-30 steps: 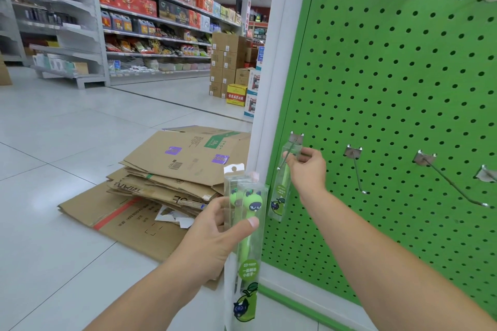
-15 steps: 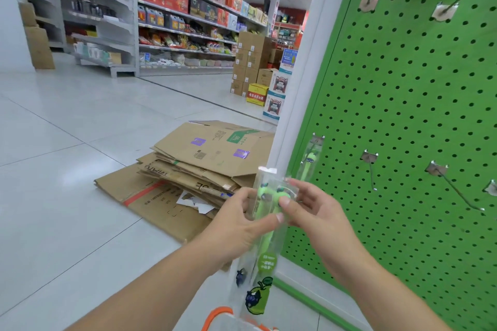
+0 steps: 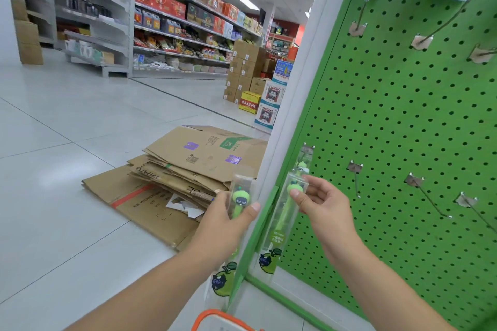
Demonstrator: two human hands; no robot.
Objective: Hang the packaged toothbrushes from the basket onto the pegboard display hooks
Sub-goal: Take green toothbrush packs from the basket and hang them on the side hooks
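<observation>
Our left hand [image 3: 228,219] is reaching forward, fingers and thumb wrapping a clear plastic pack holding a green toothbrush [image 3: 238,204], upright beside the white frame post [image 3: 290,105]. Our right hand [image 3: 321,205] is pinching a second clear toothbrush pack [image 3: 282,223] near its top, close before the green perforated pegboard [image 3: 403,129]. A third pack [image 3: 304,161] is hanging on a metal hook above it. An orange-rimmed basket [image 3: 215,316] is showing at the bottom edge.

Flattened cardboard boxes [image 3: 188,177] lie on the tiled floor [image 3: 67,129] before stocked shelves [image 3: 172,24]
</observation>
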